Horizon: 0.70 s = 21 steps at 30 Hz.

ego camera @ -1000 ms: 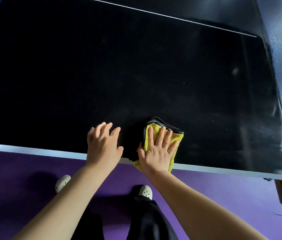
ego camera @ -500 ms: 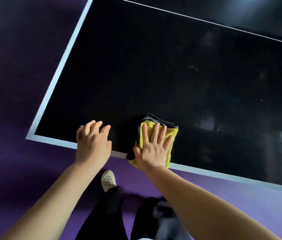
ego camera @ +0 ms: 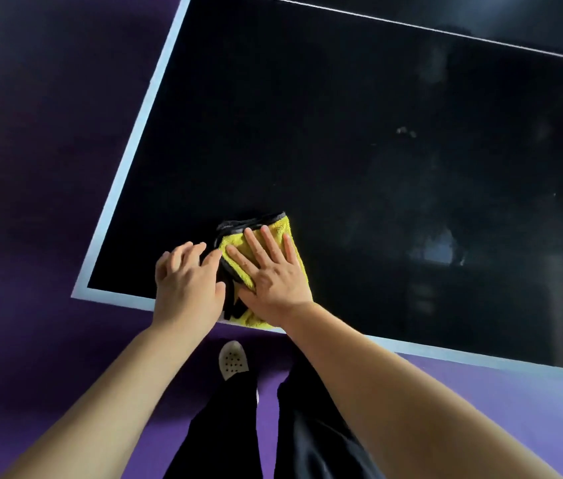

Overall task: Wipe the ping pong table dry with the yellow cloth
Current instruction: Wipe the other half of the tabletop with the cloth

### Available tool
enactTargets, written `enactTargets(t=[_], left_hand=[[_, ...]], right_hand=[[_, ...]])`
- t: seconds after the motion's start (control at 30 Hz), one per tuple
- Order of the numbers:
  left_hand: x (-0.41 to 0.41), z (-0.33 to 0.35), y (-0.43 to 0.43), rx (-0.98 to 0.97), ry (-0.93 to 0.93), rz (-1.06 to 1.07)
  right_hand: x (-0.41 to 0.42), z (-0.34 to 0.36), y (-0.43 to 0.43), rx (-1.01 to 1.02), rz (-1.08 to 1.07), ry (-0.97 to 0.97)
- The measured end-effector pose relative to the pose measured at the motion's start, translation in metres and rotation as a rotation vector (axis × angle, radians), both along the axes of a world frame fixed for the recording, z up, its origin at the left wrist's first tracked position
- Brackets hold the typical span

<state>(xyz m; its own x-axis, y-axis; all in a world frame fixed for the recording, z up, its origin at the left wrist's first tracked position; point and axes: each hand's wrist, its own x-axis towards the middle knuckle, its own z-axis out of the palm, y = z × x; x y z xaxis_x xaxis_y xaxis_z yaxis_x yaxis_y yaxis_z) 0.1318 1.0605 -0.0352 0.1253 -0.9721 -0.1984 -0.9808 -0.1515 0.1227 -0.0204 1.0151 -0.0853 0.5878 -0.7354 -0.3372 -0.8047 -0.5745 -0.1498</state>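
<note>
The black ping pong table (ego camera: pixel 359 140) has pale blue edge lines and fills most of the view. A folded yellow cloth (ego camera: pixel 283 226) with a dark border lies at the table's near edge, not far from the near left corner. My right hand (ego camera: pixel 273 271) presses flat on the cloth with straight, spread fingers. My left hand (ego camera: pixel 186 281) rests on the table right beside it, its fingertips at the cloth's dark left border. Part of the cloth hangs over the near edge.
Purple floor (ego camera: pixel 31 271) surrounds the table on the left and below. My dark trouser legs and one white perforated shoe (ego camera: pixel 233 359) stand just under the near edge. Faint wet smears (ego camera: pixel 406 131) and reflections show on the table's right half.
My left hand has moved right, up against the cloth. The cloth and right hand have turned a little and slid slightly farther onto the table. The view has shifted left toward the table corner.
</note>
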Motion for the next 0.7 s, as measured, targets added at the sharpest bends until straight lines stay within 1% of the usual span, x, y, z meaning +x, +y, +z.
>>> enactTargets(t=[0.13, 0.3, 0.5, 0.7], left_hand=[[-0.042, 0.007, -0.024, -0.017, 0.002, -0.07], [-0.103, 0.015, -0.057, -0.024, 0.012, -0.165], [-0.198, 0.021, -0.099, -0.006, 0.054, -0.283], [-0.286, 0.019, -0.134, 0.016, 0.07, -0.404]], right_hand=[[-0.054, -0.002, 0.001, -0.014, -0.063, 0.0], [-0.135, -0.001, -0.005, -0.032, -0.195, -0.015], [-0.247, 0.002, -0.013, -0.068, -0.359, 0.001], [-0.352, 0.005, -0.024, -0.085, -0.479, 0.044]])
